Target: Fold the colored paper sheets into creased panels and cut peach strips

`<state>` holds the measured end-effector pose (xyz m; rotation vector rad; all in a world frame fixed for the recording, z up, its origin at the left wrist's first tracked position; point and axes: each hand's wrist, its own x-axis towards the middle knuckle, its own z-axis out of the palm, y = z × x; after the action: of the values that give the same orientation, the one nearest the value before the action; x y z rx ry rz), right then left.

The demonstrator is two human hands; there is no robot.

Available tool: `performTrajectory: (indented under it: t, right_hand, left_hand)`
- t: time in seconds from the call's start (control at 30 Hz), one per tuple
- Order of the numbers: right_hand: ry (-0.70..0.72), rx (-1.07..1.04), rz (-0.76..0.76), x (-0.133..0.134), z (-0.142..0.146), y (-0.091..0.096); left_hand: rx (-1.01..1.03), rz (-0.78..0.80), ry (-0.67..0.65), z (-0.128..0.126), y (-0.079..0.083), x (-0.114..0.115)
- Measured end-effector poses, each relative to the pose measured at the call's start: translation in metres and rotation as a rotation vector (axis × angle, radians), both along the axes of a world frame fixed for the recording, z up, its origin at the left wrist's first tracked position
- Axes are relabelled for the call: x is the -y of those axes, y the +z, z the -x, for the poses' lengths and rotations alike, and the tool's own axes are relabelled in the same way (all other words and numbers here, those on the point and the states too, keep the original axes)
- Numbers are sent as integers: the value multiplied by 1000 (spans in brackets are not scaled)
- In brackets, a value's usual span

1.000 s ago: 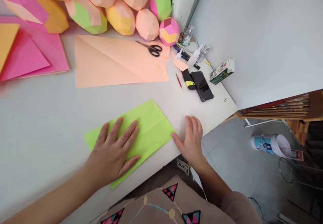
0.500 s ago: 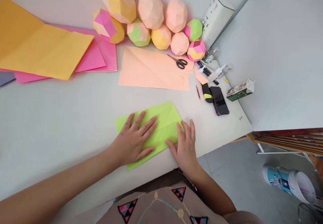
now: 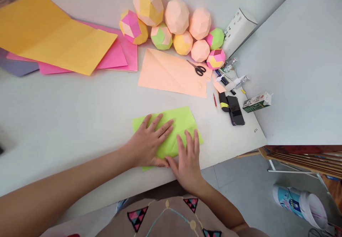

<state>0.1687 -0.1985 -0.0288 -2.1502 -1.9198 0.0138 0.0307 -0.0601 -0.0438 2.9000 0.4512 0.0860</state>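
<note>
Left of the green paper (image 3: 184, 117) the bench (image 3: 66, 116) lies bare as far back as the orange sheet (image 3: 53, 37) and pink sheets (image 3: 125, 53), leaving wide room for a hand. A narrower bare strip runs between the green paper and the peach sheet (image 3: 171, 73). The right side is tighter: a red pencil (image 3: 215, 100), a phone (image 3: 235, 105) and a small carton (image 3: 257, 101) crowd the corner. Paper polyhedra (image 3: 176, 16) line the back, and scissors (image 3: 199, 68) lie just before them.

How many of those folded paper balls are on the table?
9, clustered together: yellow, yellow-pink, green-peach, three peach, yellow-peach, green-pink, pink-yellow beside the scissors. Others may hide behind them.
</note>
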Motion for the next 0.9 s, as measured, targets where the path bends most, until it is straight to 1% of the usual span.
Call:
performTrajectory:
  t: [0.03, 0.1, 0.23, 0.3, 0.33, 0.4, 0.47, 0.5, 0.57, 0.63, 0.67, 0.77, 0.83, 0.9]
  right_hand:
    - [20, -5, 10, 0, 2, 0]
    - [-16, 4, 3, 2, -8, -1]
    - [-224, 72, -100, 9, -51, -2]
    - [-268, 89, -172, 9, -61, -3]
    - [-254, 84, -199, 7, -61, -3]
    - [-154, 44, -201, 2, -51, -5]
    - [-42, -9, -143, -5, -38, -8]
    - [-11, -28, -111, -8, -33, -9]
    - [-8, -43, -82, -12, -31, -11]
    - [-28, -41, -87, -14, -37, -13]
    - [-32, -38, -88, -14, -40, -13]
    - [-42, -12, -70, -16, -42, -12]
    - [-41, 11, -49, -20, -30, -11]
    - [-1, 26, -22, -26, -9, -9]
  left_hand:
    - [-4, 3, 2, 0, 0, 0]
    - [-9, 12, 0, 0, 1, 0]
    - [-10, 29, -5, -1, 0, -1]
    - [0, 25, 0, -3, -1, -4]
    - [9, 16, 3, -4, 0, -6]
    - [40, -16, -3, -6, 0, -10]
    - [75, -59, -44, -6, 1, -13]
    - [88, -77, -74, -4, 1, -13]
    - [98, -92, -108, 5, 0, -12]
    - [93, -76, -90, 17, -3, -11]
    - [87, -58, -72, 24, -4, -10]
    - [60, 25, -88, 38, -6, -14]
    - [42, 75, -103, 42, -4, -17]
    - [33, 104, -102, 42, -3, -20]
